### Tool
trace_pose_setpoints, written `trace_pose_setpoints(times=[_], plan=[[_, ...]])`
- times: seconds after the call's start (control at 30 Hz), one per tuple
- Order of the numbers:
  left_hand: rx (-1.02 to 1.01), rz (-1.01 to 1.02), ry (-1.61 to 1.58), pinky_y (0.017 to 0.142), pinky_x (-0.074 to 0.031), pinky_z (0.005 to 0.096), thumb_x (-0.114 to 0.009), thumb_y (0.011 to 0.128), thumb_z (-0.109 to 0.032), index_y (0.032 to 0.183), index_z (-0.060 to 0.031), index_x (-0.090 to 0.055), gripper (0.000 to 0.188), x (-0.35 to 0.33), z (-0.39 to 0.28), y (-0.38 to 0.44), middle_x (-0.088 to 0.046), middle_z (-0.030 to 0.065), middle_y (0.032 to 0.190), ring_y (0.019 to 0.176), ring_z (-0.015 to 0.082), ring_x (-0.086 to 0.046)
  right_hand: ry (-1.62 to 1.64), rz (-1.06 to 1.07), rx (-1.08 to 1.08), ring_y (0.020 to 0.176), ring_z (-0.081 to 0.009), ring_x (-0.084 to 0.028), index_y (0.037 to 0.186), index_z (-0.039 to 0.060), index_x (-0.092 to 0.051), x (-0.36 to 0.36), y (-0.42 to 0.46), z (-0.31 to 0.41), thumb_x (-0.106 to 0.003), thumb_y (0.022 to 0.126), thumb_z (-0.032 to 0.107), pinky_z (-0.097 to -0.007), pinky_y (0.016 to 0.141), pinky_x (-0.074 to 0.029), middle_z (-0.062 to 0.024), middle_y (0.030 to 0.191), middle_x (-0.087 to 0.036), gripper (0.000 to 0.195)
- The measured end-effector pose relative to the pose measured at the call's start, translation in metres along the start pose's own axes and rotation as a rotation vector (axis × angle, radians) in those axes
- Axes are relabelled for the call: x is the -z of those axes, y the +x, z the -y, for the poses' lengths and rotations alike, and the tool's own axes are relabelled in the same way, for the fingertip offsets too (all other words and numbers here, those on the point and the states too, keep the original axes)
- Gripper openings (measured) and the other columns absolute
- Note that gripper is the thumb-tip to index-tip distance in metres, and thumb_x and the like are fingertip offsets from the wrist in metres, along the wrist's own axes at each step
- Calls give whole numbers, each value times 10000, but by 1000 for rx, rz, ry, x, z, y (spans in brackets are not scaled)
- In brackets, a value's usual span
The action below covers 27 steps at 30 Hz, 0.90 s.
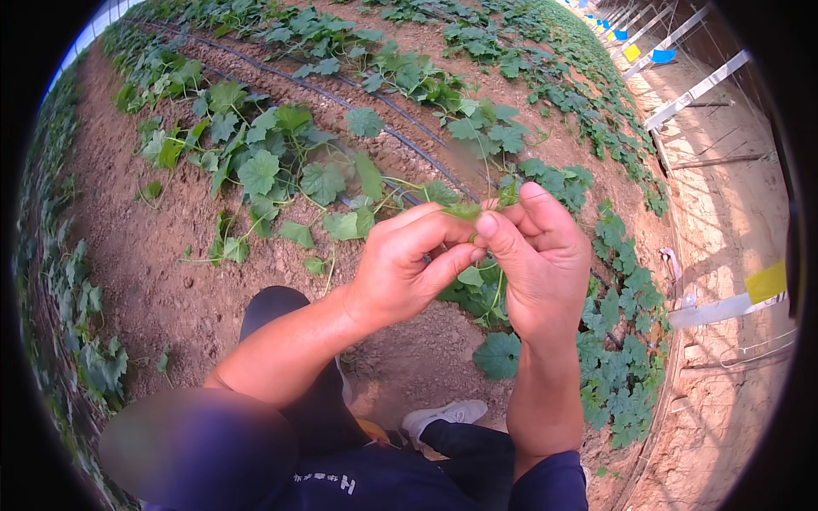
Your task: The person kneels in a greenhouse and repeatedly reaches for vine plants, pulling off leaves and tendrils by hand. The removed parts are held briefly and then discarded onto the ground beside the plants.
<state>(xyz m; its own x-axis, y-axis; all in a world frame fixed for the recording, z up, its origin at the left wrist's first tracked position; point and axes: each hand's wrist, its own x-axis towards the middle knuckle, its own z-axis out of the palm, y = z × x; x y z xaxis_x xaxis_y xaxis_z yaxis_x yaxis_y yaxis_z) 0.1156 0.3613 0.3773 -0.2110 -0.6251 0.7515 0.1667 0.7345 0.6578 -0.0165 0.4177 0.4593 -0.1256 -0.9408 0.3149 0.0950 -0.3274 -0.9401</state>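
Fingertip to fingertip, my left hand point(409, 262) and my right hand point(543, 262) pinch a green vine shoot point(461, 210) of a leafy cucurbit-like plant. My right thumb presses on it, while the left thumb and fingers close around its stem just below. Small leaves of the shoot stick out above the fingers; part of the stem is hidden inside the grip. A thin upright string or stem point(487, 167) rises blurred above my hands. Broad-leaved vines point(259, 172) trail over the soil beyond my left hand, and more leaves point(498, 356) lie under my right wrist.
Black drip lines point(409, 144) run along the bed between plant rows. At the right, a dirt strip point(722, 409) carries slanted pale posts point(696, 92) with yellow cards point(765, 282) and blue cards point(663, 56). My white shoe point(447, 414) stands on bare soil.
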Motion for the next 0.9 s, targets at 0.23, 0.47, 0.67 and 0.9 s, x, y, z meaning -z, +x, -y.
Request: trace_pose_setpoints(times=[0.23,0.47,0.67,0.9], plan=[[-29,55,56,648,-528,340,-790,873,-55,1051,-36,-726,190,5,0,1,-706,90,885,754,239,-664,-107,8,-18,791,-72,-626,984,-41,-590,6,0,-4,-659,974,-50,-222,685,-508,-43,880,-677,71],[-9,41,14,653,-524,344,-783,877,-57,1073,-43,-739,202,4,5,-1,-699,85,865,745,232,-653,-94,64,18,810,-87,-643,1021,-59,-596,15,0,-12,-646,987,-39,-238,710,-527,-67,904,-689,64],[-26,55,27,666,-530,349,-784,874,-56,1063,-45,-742,194,4,6,0,-678,84,843,744,241,-649,-70,37,10,828,-104,-655,1130,-89,-610,13,-2,-14,-631,995,-44,-249,728,-540,-88,949,-708,144],[-26,53,-9,730,-559,374,-772,886,-55,1048,-40,-747,164,6,6,0,-625,101,803,751,257,-651,-41,64,13,864,-114,-664,1183,-92,-603,14,-2,-15,-616,999,-57,-260,749,-544,-106,995,-720,188]])
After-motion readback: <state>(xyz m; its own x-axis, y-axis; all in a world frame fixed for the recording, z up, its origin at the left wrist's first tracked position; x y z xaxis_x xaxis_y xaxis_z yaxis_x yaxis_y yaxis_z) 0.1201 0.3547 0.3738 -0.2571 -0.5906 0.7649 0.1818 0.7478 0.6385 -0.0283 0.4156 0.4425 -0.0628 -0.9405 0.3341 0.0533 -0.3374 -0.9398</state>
